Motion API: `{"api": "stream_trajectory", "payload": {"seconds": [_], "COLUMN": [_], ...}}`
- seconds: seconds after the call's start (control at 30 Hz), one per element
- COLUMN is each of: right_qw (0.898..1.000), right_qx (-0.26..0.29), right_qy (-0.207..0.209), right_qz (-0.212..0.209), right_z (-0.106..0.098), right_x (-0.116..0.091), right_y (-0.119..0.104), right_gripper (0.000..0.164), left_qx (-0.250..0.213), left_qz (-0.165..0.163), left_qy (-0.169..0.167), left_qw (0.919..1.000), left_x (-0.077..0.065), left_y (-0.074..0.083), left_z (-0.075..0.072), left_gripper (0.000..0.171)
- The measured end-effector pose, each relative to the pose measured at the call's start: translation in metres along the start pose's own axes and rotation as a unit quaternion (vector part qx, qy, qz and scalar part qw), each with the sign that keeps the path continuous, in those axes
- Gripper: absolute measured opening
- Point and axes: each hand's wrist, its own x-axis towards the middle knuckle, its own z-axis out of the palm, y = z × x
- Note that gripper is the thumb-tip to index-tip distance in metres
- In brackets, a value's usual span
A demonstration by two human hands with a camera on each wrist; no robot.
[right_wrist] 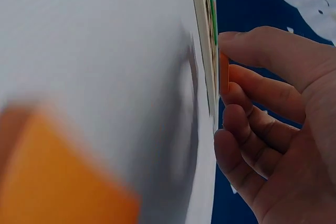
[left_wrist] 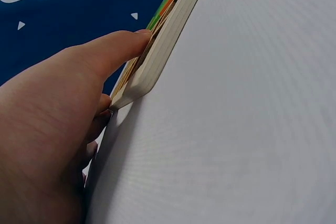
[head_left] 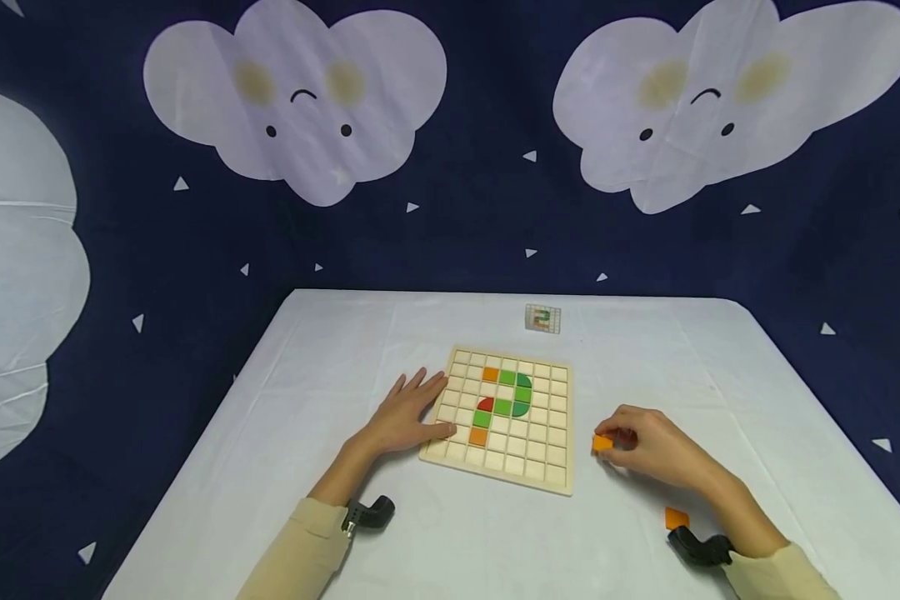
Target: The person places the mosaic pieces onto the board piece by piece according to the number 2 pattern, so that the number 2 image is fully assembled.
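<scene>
A square wooden grid board (head_left: 547, 467) lies on the white table, with orange and green square tiles, dark green rounded tiles and a red rounded tile (head_left: 486, 404) forming a curved figure. My left hand (head_left: 401, 421) rests at the board's left side, fingers spread and its thumb over the near-left border; the left wrist view shows the thumb on the board's edge (left_wrist: 157, 59). To the right of the board, my right hand (head_left: 656, 446) pinches an orange square tile (head_left: 602, 443) between thumb and fingers. That tile (right_wrist: 224, 74) appears edge-on in the right wrist view.
Another orange tile (head_left: 677, 518) lies beside my right wrist, looming blurred (right_wrist: 68, 177) in the right wrist view. Behind the board stands a small pattern card (head_left: 543, 319) with a similar coloured figure. A dark blue cloth with clouds (head_left: 322, 158) hangs past the table's far edge.
</scene>
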Motion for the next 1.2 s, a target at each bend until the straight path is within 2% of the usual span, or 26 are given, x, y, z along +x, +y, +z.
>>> {"api": "stream_trajectory", "payload": {"seconds": [0.27, 0.8, 0.97, 1.2], "right_qw": [1.000, 0.998, 0.997, 0.997], "right_qx": [0.001, 0.007, 0.015, 0.013], "right_qy": [-0.017, -0.024, -0.037, -0.029], "right_qz": [-0.005, -0.063, -0.064, -0.067], "right_z": [0.006, 0.022, 0.027, 0.032], "right_x": [0.019, 0.043, 0.050, 0.060], "right_y": [-0.013, -0.026, -0.032, -0.040], "right_gripper": [0.027, 0.026, 0.024, 0.023], "left_qx": [-0.003, 0.000, 0.003, 0.003], "left_qz": [-0.002, 0.001, -0.004, -0.007], "left_qy": [0.000, 0.002, -0.002, -0.005], "left_qw": [1.0000, 1.0000, 1.0000, 1.0000], "left_x": [0.000, 0.001, 0.001, 0.001], "left_y": [0.002, 0.001, 0.001, 0.001], "left_z": [0.000, -0.001, -0.001, -0.001], "left_gripper": [0.090, 0.092, 0.092, 0.092]}}
